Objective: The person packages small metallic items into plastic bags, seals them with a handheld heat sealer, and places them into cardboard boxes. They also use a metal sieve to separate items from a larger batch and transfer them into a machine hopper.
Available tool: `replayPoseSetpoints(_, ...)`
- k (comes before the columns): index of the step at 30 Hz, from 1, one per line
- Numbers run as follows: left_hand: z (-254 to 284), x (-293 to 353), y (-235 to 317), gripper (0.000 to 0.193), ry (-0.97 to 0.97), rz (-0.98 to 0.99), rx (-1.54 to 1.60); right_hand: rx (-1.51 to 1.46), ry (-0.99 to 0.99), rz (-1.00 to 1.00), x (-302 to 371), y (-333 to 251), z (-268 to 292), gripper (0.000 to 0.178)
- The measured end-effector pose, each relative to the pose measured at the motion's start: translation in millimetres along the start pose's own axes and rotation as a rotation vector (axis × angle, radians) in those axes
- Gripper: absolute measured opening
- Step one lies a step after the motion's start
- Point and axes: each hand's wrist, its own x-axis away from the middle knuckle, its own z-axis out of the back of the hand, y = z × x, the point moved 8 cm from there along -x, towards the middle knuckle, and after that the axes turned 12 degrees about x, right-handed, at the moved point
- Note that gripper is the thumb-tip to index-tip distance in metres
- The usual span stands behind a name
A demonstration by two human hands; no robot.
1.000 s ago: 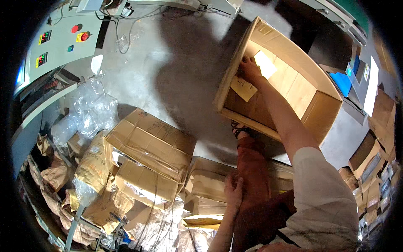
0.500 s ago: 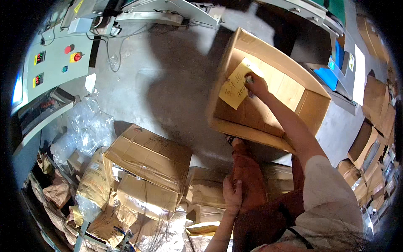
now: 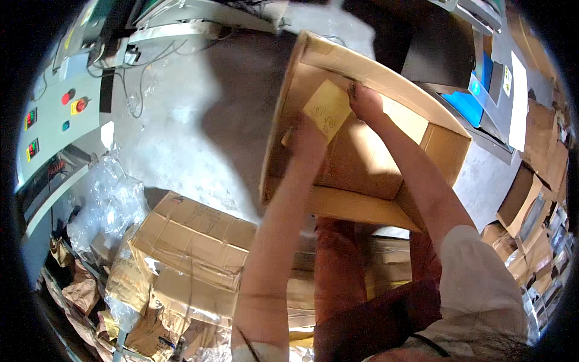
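Note:
A large open cardboard box stands tilted in front of my legs, its inside facing me. Within it is a yellow paper sheet with handwriting, lying at a slant between my two hands. My right hand is closed beside the sheet's upper right edge; what its fingers hold is too small to make out. Over the sheet's left side reaches my left hand, smeared by motion, its fingers partly hidden. A corner of the sheet shows beyond that hand.
Taped cardboard cartons lie at the lower left, beside clear plastic wrapping and brown paper bags. A grey control panel stands far left. At right are a machine with a blue part and flattened cardboard.
My left hand has come up from my thigh into the box, to the sheet's left side. The box and sheet now appear further left. My right hand has shifted slightly up.

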Motion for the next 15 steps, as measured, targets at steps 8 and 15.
replayPoseSetpoints(8, -81, -119, -152, 0.050, -0.257, -0.032, -0.458, 0.115, -0.163, 0.314, -32, -25, -63, 0.036)
replayPoseSetpoints(15, -46, -57, -130, 0.044, 0.094, 0.122, 0.578, -0.303, -0.059, 0.156, 46, 29, -17, 0.033)
